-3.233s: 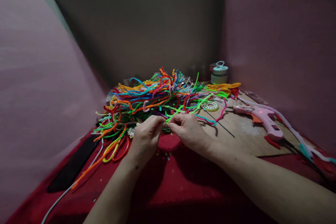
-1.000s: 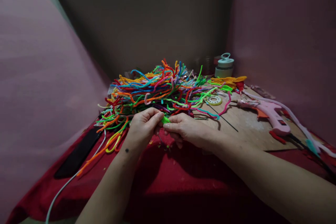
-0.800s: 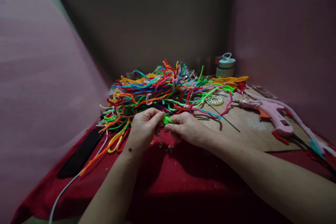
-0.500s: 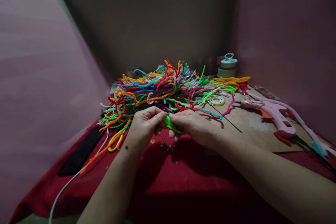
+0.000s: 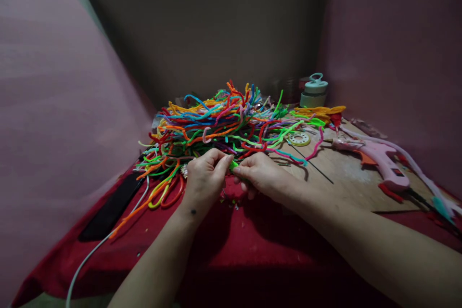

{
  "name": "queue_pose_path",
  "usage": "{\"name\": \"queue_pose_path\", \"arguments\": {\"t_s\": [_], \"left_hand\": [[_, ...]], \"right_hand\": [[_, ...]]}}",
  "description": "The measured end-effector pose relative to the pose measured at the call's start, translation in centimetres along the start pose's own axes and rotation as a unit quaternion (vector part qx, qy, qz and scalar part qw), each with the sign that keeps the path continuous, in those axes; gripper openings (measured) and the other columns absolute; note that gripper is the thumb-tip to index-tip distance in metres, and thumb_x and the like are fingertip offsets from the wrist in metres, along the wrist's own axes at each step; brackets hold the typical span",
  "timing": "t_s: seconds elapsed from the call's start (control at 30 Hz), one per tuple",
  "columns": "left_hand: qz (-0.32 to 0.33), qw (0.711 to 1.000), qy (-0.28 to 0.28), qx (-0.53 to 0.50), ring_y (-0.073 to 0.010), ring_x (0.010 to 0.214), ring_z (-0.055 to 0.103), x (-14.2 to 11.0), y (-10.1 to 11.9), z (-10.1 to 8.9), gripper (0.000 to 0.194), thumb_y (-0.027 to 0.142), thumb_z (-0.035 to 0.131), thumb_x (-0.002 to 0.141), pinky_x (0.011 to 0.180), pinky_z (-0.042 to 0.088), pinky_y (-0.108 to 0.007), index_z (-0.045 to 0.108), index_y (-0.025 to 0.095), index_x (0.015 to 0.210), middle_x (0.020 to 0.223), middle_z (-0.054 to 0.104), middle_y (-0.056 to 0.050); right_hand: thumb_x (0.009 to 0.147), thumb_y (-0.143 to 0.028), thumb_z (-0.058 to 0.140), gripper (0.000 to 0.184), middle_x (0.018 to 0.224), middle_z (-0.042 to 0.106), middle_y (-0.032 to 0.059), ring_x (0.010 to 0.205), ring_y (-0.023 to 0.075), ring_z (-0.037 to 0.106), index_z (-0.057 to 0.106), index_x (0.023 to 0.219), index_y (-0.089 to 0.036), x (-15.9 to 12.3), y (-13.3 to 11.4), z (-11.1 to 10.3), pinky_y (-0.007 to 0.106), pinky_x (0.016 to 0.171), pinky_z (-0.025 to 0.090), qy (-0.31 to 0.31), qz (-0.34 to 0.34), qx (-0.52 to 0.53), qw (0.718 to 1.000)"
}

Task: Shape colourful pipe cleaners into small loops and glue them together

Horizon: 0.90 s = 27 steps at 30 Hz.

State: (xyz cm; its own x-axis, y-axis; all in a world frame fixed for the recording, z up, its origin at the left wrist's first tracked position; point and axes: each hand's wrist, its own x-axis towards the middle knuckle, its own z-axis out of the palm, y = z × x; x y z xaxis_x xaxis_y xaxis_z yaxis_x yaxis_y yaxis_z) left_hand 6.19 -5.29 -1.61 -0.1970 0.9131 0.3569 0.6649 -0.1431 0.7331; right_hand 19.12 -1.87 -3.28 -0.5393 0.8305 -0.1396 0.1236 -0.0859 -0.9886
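Observation:
Between my two hands is a bright green pipe cleaner piece, mostly hidden by the fingers. My left hand pinches its left end between thumb and forefinger. From the right, my right hand grips the same piece with its thumb on top and its fingers curled under. Just behind the hands lies a large heap of coloured pipe cleaners. Small green and pale scraps are scattered on the red cloth below.
A pink glue gun rests on a wooden board at right, near a roll of tape. A pale green lidded container stands behind. At left lie a black phone, a white cable and red-handled scissors.
My left hand has shifted right, uncovering the red scissor handle. Less of the green piece shows between my fingers, and my right hand has turned slightly.

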Motion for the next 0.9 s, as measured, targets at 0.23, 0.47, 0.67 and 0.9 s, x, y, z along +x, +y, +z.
{"name": "queue_pose_path", "arguments": {"t_s": [0.23, 0.47, 0.67, 0.9], "left_hand": [[-0.131, 0.940, -0.118, -0.293, -0.0055, 0.035, 0.042, 1.1, -0.4, -1.0, 0.025, 0.037, 0.058, 0.073, 0.033, 0.031, -0.018, 0.057, 0.013, 0.069, 0.052, 0.053, 0.002], [-0.119, 0.933, -0.141, -0.309, -0.0040, 0.036, 0.042, 1.1, -0.8, -1.3, 0.024, 0.034, 0.064, 0.071, 0.034, 0.029, -0.016, 0.057, 0.013, 0.066, 0.051, 0.052, 0.003], [-0.127, 0.948, -0.067, -0.283, -0.0027, 0.031, 0.036, 0.7, -0.2, -0.4, 0.023, 0.028, 0.065, 0.070, 0.031, 0.023, -0.016, 0.053, 0.013, 0.057, 0.044, 0.050, 0.004], [-0.096, 0.956, -0.039, -0.274, -0.0039, 0.031, 0.031, 0.6, -0.2, 0.2, 0.029, 0.027, 0.062, 0.071, 0.033, 0.022, -0.018, 0.046, 0.015, 0.050, 0.037, 0.039, 0.007]], "right_hand": [[0.078, -0.017, 0.049, 0.026, 0.040, 0.049, -0.0042, 0.030, 0.0056, 0.039, 0.052, 0.052, -0.015, -0.3, -0.1, 0.0, 0.018, 0.035, 0.030, 0.001, -0.028, 0.011, 1.000], [0.077, -0.018, 0.047, 0.027, 0.041, 0.050, -0.0024, 0.034, 0.0062, 0.038, 0.051, 0.050, -0.015, -0.2, 0.0, -0.1, 0.020, 0.038, 0.028, 0.003, -0.053, -0.029, 0.998], [0.078, -0.022, 0.049, 0.029, 0.046, 0.052, -0.0007, 0.042, 0.0071, 0.040, 0.052, 0.050, -0.015, -0.1, 0.4, 0.2, 0.022, 0.046, 0.028, 0.075, -0.175, -0.203, 0.960], [0.078, -0.021, 0.048, 0.026, 0.051, 0.056, 0.0017, 0.046, 0.0089, 0.044, 0.054, 0.054, -0.015, -0.3, 0.4, 0.3, 0.023, 0.048, 0.030, 0.088, -0.190, -0.241, 0.948]]}}
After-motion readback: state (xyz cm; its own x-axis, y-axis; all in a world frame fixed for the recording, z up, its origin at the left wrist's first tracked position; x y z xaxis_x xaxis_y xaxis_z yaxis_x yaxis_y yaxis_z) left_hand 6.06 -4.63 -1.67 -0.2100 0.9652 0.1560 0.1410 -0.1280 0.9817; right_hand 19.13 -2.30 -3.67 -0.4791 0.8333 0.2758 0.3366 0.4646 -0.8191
